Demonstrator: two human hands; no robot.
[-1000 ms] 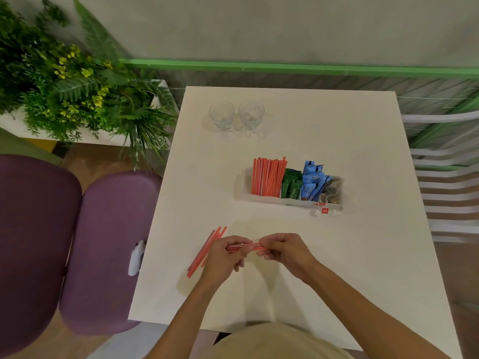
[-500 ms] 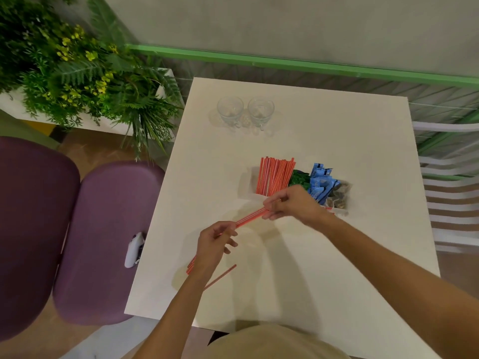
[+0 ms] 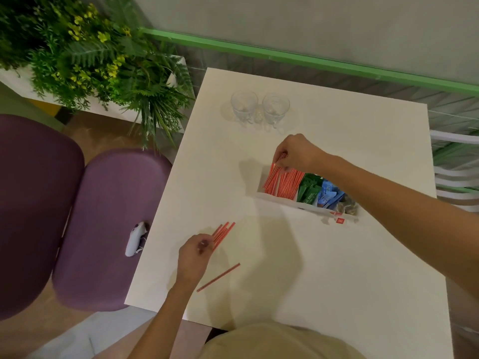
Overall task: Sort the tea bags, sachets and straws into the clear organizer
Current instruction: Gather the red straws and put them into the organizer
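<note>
The right grip point(image 3: 298, 154) pinches straws point(image 3: 283, 181) standing in the organizer's point(image 3: 274, 198) 9 o'clock compartment. The left grip point(image 3: 194, 255) curls round loose straws point(image 3: 223, 232) at the counter's point(image 3: 337, 268) 8 o'clock; a single straw point(image 3: 219, 277) lies at its 5 o'clock.

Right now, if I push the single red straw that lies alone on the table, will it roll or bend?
The lone straw looks thin and round, so it would probably roll on the smooth table. It lies straight, so likely stiff enough to slide without bending. Probably very light too.
</note>
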